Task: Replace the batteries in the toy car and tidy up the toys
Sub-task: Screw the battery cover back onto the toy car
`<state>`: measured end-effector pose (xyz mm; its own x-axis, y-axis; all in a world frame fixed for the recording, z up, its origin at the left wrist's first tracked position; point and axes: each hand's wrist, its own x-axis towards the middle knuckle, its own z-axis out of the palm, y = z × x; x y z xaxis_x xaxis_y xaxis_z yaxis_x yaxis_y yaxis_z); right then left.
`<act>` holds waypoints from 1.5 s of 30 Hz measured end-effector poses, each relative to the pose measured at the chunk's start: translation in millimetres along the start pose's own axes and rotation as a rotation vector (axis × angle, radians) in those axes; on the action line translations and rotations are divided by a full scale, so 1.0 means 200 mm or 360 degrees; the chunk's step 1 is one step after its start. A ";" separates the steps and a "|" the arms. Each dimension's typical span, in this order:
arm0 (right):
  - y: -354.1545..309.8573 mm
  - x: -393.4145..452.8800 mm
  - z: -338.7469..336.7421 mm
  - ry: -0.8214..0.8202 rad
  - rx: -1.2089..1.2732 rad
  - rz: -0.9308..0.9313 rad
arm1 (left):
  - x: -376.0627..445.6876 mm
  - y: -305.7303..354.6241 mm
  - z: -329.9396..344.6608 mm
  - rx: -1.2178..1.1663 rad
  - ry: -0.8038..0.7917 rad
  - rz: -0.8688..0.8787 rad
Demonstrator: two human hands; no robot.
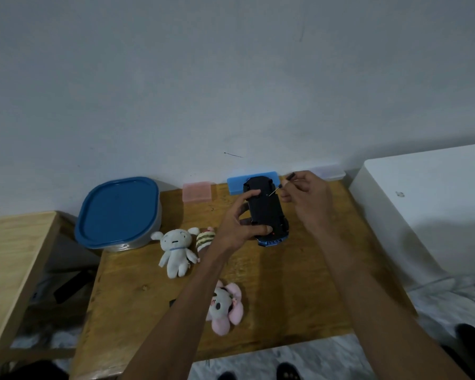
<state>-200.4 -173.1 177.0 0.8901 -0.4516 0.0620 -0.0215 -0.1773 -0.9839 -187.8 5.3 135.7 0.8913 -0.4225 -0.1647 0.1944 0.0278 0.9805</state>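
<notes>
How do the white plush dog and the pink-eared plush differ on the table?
The white plush dog lies clear of the arms near the blue-lidded container; the pink-eared plush sits nearer the table's front edge, partly hidden behind the left forearm. The dog is all white; the other is grey and pink. Neither is held.

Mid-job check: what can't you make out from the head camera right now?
- Screw on the toy car underside: too small, blurred.
- Screwdriver tip contact: too fine.
- Striped plush: partly behind the left hand.
- Blue-lidded tub contents: lid covers them.
- Right hand hides the screwdriver grip.
</notes>
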 end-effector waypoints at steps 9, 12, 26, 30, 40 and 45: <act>-0.01 -0.01 0.04 -0.0009 -0.0034 -0.0034 | -0.02 0.00 -0.03 0.0007 -0.0007 0.0019; 0.00 0.00 0.05 -0.0023 -0.0077 -0.0059 | -0.02 -0.01 -0.04 0.0014 -0.0004 0.0021; 0.03 0.03 0.07 -0.0116 -0.0590 -0.0447 | -0.01 -0.05 -0.04 0.0081 0.0014 0.0028; 0.02 0.02 0.08 -0.0176 -0.0692 -0.0556 | -0.02 -0.06 -0.03 0.0099 0.0001 0.0018; 0.03 0.03 0.11 -0.0048 -0.0533 -0.0659 | -0.01 -0.07 0.00 0.0034 0.0027 -0.0023; 0.04 0.04 0.10 0.0072 -0.0536 -0.0617 | -0.01 -0.07 0.01 0.0013 0.0019 -0.0047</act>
<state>-184.6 -160.5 165.5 0.8413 -0.3331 0.4258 0.1537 -0.6077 -0.7791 -193.5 5.0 122.9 0.8902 -0.4119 -0.1946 0.2172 0.0083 0.9761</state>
